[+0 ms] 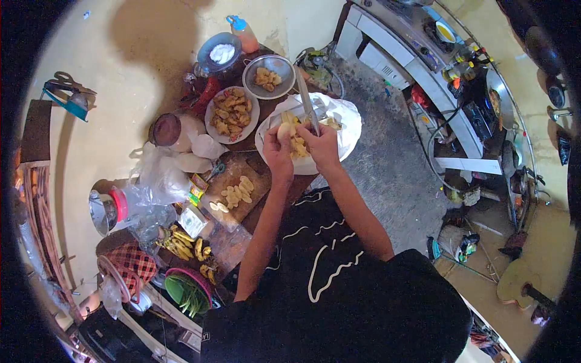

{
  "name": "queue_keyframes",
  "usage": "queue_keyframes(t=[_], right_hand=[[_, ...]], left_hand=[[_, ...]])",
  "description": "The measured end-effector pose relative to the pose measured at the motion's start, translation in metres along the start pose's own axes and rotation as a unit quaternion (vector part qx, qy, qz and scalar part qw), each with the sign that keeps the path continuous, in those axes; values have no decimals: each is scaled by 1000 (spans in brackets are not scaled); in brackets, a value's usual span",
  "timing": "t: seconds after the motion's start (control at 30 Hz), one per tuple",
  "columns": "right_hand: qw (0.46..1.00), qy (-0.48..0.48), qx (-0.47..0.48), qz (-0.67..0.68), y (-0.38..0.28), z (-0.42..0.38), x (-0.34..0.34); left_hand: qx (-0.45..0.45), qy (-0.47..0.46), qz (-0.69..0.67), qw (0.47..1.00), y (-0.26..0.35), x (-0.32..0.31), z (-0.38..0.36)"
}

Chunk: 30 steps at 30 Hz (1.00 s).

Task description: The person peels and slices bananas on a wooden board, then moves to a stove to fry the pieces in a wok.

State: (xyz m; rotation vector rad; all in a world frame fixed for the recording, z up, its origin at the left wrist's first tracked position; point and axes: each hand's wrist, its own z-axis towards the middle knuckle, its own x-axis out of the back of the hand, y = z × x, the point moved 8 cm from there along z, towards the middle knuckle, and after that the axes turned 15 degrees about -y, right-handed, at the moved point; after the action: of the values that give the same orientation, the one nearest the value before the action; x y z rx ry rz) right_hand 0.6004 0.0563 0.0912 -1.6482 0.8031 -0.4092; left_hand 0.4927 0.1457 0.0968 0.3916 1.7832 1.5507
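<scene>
My left hand is closed around a peeled banana, whose pale end sticks up past the fingers. In my right hand is a knife, its long blade pointing up and away from me. Both hands are close together over a large white-lined bowl with banana pieces and peel in it. To the left, sliced banana lies on a wooden cutting board. Beyond it stand a plate of fried pieces and a metal strainer holding a few more.
A blue bowl of white powder and an orange squeeze bottle stand at the back. Unpeeled bananas, plastic bags and a green basket crowd the left side. At the right is a tiled counter with a pan.
</scene>
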Motion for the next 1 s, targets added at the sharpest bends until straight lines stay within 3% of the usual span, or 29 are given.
queue_keyframes(t=[0.1,0.17,0.23,0.33,0.43,0.53,0.67,0.77,0.87,1.0], right_hand=[[993,22,-9,-112,-4,-3,9],[993,-1,-2,-121,9,4,7],[991,-16,-6,-133,7,3,6],[995,-60,-23,-82,-8,-1,-9],[999,-25,22,-12,-12,0,-11],[1000,-5,-20,15,-10,-2,-8],[997,5,38,-73,-7,2,-4],[983,75,29,-166,3,1,9],[985,60,4,-161,-9,-5,26],[989,50,-59,-128,-3,-8,41]], left_hand=[[14,47,2,999,3,14,-1],[1,49,74,996,16,18,2],[-21,35,48,998,27,6,3],[-35,3,106,994,27,-2,4],[-57,-5,93,994,30,-13,2],[-46,-4,89,995,28,-13,2],[-57,1,84,995,16,-2,1],[-23,81,136,987,33,5,-2],[-36,187,-69,979,17,38,1],[-27,173,-52,983,27,37,0]])
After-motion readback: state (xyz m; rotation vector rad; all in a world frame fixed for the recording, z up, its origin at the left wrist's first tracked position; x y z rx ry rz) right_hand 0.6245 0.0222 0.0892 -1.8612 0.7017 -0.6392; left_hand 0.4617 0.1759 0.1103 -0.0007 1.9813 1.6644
